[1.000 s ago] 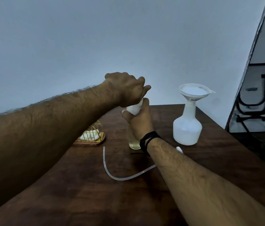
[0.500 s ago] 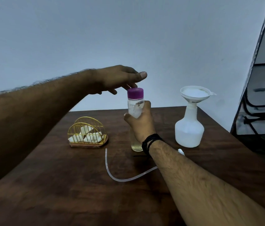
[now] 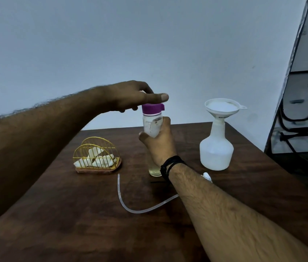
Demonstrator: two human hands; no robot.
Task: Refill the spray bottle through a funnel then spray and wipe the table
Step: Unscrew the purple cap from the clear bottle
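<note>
Two hands on refill bottle (image 3: 152,127): our right hand (image 3: 160,142) gripped body, upright on bench (image 3: 73,214); left hand (image 3: 134,97) loosely spread over purple cap (image 3: 152,108). Sprayer (image 3: 216,148) with funnel (image 3: 223,108) nearby. Bottle judged light, smooth; best held mid-body.

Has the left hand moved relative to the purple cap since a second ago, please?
Yes. The left hand has lifted off the purple cap, which it earlier covered, and now hovers just above it, fingers extended.
</note>
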